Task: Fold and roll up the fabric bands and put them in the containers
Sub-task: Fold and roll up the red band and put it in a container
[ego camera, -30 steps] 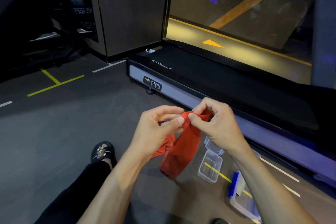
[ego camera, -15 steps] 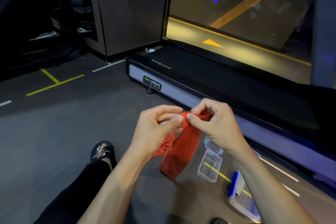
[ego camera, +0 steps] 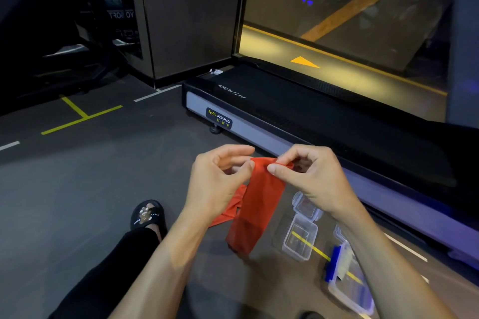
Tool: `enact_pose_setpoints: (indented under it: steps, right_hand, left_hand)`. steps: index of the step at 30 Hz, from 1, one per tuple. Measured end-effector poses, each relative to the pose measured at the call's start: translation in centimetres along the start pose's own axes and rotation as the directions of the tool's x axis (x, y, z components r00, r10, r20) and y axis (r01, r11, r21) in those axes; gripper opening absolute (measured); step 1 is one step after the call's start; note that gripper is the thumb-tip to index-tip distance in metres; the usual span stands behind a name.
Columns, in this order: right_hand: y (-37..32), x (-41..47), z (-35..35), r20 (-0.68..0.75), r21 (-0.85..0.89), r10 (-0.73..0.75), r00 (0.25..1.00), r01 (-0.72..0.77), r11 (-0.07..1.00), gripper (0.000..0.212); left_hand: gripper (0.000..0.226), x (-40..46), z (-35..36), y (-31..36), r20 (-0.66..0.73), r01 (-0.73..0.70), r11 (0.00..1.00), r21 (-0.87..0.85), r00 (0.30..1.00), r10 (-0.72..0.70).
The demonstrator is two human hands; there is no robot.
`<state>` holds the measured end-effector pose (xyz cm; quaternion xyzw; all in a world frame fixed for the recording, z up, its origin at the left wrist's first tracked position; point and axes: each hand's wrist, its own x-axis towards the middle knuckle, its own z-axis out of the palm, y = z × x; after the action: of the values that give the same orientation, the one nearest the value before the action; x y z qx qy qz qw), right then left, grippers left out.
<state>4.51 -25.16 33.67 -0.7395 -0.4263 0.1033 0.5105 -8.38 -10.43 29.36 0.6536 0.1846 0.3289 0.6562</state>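
Head view, looking down over a dark gym floor (ego camera: pixel 77 189): we see a seated person holding a red fabric band (ego camera: pixel 255 204) up in both hands. The right hand (ego camera: pixel 311 179) pinches the band's top edge between thumb and curled forefinger, the cloth bunched under the fingertips. The left hand (ego camera: pixel 217 179) meets the same top edge from the other side, its thumb tip against the cloth and its fingers curled above; we cannot tell whether those fingers close on the fabric. From the grip the band hangs straight down between the forearms, doubled over, its lower end dangling above the floor, while a second strand trails off behind the left wrist. Just right of the hanging end, a small clear container (ego camera: pixel 299 238) sits open on the floor, across a yellow line. A larger clear container with a blue clip (ego camera: pixel 347 282) lies near the right forearm. A treadmill (ego camera: pixel 298 116) runs behind the hands.
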Motion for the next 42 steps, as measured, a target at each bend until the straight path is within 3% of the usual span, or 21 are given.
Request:
enact_pose_setpoints:
  steps: [12,17,24,27,31,35,42]
  right_hand:
    - [0.0,0.2,0.6,-0.076,-0.021,-0.005,0.997,0.003,1.000,0.018]
    - [-0.3,0.2,0.0,-0.095,0.094,0.007,0.995,0.002,0.996,0.019]
    - [0.0,0.4,-0.6,-0.092,0.131,-0.006,0.996,0.018,0.991,0.024]
    - [0.2,0.3,-0.7,-0.007,0.084,0.003,1.000,-0.002,0.996,0.020]
    - [0.1,-0.1,0.3,0.137,0.000,0.003,0.991,-0.003,1.000,0.032]
    - [0.1,0.2,1.5,0.047,-0.065,-0.059,0.997,0.062,0.996,0.008]
    - [-0.5,0.4,0.9,0.005,0.020,-0.076,0.997,0.076,0.997,0.005]
  left_hand:
    - [0.020,0.0,0.3,0.0,-0.018,-0.054,0.997,0.047,0.998,0.055]
    - [0.023,0.6,-0.2,-0.3,-0.084,-0.081,0.995,0.049,0.993,0.085]
    - [0.023,0.6,-0.5,-0.3,-0.043,-0.111,0.992,0.056,0.993,0.114]
    - [0.024,0.4,-0.4,-0.2,-0.018,-0.109,0.993,0.054,0.994,0.110]
    - [0.022,0.2,-0.2,0.0,0.038,-0.115,0.990,0.085,0.993,0.112]
    - [0.022,0.1,0.0,0.2,0.062,-0.106,0.990,0.094,0.993,0.100]
    - [0.027,0.2,-0.1,0.4,0.114,-0.081,0.997,0.009,0.990,0.079]
